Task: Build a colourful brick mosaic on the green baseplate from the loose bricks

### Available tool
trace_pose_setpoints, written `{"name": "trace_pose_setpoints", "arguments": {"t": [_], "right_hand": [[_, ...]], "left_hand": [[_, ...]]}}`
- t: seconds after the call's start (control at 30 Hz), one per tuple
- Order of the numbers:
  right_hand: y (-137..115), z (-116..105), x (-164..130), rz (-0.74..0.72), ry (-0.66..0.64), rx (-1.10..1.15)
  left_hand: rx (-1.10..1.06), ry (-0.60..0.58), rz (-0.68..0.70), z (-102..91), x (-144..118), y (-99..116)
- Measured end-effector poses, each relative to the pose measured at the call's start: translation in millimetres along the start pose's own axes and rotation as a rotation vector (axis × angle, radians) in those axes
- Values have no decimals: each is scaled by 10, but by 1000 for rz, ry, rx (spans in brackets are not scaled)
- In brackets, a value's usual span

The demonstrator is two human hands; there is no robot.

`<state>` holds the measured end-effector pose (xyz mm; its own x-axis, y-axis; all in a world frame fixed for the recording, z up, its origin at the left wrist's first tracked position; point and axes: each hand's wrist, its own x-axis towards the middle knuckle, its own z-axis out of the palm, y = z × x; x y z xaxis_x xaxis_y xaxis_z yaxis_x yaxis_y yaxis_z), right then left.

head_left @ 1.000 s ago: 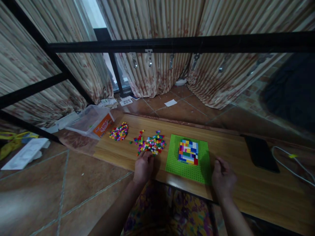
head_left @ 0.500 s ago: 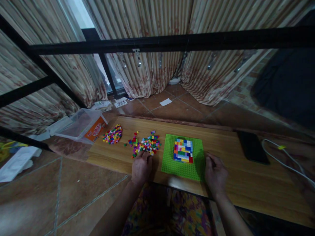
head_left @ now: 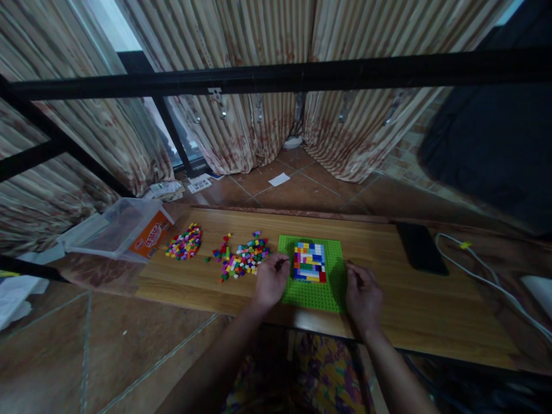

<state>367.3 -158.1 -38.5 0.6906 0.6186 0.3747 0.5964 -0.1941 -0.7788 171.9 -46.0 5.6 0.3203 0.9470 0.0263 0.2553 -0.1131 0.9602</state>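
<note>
I see the green baseplate [head_left: 313,290] at frame centre between left hand [head_left: 271,280] and right hand [head_left: 363,296]; their grip I cannot tell.

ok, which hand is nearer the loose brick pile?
Left. The left hand sits just right of the loose brick pile, on the green baseplate's left edge; the right hand is at its right edge.

I'm sitting at a low wooden board [head_left: 431,322] on brown floor tiles [head_left: 64,356]; striped curtains [head_left: 259,126] are hanging behind a black metal frame [head_left: 302,73], dim light coming through the window [head_left: 112,29].
</note>
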Motion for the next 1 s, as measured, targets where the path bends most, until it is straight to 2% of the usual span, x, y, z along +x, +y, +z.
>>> {"name": "trace_pose_setpoints", "arguments": {"t": [0.17,0.73,1.0], "right_hand": [[20,16,8,-6,-9,5],[-35,11,19,-25,-60,-43],[-81,11,14,-65,-53,-67]], "left_hand": [[-6,-10,26,107,100,-7],[-30,-4,-16,148,253,-47],[-16,-19,-47,130,303,2]]}}
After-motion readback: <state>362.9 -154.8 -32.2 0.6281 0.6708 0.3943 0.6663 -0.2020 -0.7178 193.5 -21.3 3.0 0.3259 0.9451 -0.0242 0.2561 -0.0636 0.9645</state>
